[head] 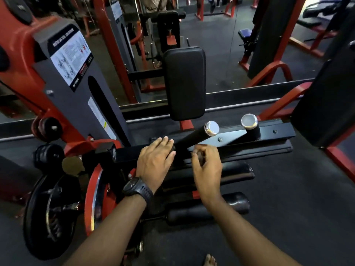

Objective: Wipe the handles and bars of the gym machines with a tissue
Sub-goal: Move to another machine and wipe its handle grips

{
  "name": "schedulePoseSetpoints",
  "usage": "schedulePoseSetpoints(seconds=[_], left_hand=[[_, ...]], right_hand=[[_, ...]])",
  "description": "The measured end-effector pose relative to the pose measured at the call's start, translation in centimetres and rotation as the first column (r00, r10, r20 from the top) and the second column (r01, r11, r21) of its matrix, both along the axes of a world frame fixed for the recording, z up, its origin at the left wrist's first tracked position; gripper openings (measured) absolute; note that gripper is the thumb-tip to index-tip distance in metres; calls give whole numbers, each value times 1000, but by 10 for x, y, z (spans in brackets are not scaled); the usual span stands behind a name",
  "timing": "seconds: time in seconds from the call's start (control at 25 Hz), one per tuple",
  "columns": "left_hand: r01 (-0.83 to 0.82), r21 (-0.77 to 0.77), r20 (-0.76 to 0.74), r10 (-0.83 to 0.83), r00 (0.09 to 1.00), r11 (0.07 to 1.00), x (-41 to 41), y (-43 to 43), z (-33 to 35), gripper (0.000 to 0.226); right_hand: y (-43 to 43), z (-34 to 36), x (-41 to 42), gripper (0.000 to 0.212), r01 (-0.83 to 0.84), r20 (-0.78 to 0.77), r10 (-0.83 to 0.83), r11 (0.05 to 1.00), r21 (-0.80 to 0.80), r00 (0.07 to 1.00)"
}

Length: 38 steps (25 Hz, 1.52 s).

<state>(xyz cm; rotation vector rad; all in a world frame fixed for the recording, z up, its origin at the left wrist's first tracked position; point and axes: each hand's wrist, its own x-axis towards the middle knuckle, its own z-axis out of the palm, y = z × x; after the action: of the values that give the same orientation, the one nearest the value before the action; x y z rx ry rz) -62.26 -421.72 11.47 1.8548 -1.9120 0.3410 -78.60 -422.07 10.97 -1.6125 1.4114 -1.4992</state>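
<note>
Rested open left hand [153,162] at base of near handle [192,138], curled right hand [207,166] just right, contents untellable; probably risked wiping bare-handed, no tissue showing.

The left grip [153,166] covers the near end of a black handle [192,138]. The right grip [207,167] is blurred, fingers curled; whether they pinch anything cannot be told. Print on the machine's label [70,58] is too small to read. A bare foot [210,260] is cut off by the bottom edge, as are both forearms. Far machines [199,8] are cut off at the top.
</note>
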Motion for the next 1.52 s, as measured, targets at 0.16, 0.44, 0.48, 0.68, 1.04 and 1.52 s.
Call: schedulePoseSetpoints(seconds=[0.16, 0.44, 0.48, 0.68, 1.04, 1.52], left_hand=[[67, 66, 73, -72, 995, 996, 13, -22, -19, 41], [255, -41, 121, -248, 961, 966, 35, -42, -36, 46], [286, -45, 104, -281, 954, 957, 39, -43, -39, 45], [401, -104, 43, -399, 916, 910, 50, -50, -45, 46], [466, -126, -75, -477, 876, 876, 58, -54, -51, 38], [488, -108, -111, -498, 860, 866, 57, -55, -44, 43]], right_hand=[[-5, -19, -1, 24, -88, -321, 8, 967, -238, 947], [-23, -12, 8, 29, -315, -824, -311, 814, -488, 473], [-22, -7, 11, 28, -342, -839, -344, 797, -498, 422], [-21, 4, 39, 40, -405, -956, -279, 867, -290, 86], [-16, 36, 50, 25, -162, -928, -321, 922, -352, 192], [-1, 48, 53, 48, -12, -920, -343, 936, -352, 191]])
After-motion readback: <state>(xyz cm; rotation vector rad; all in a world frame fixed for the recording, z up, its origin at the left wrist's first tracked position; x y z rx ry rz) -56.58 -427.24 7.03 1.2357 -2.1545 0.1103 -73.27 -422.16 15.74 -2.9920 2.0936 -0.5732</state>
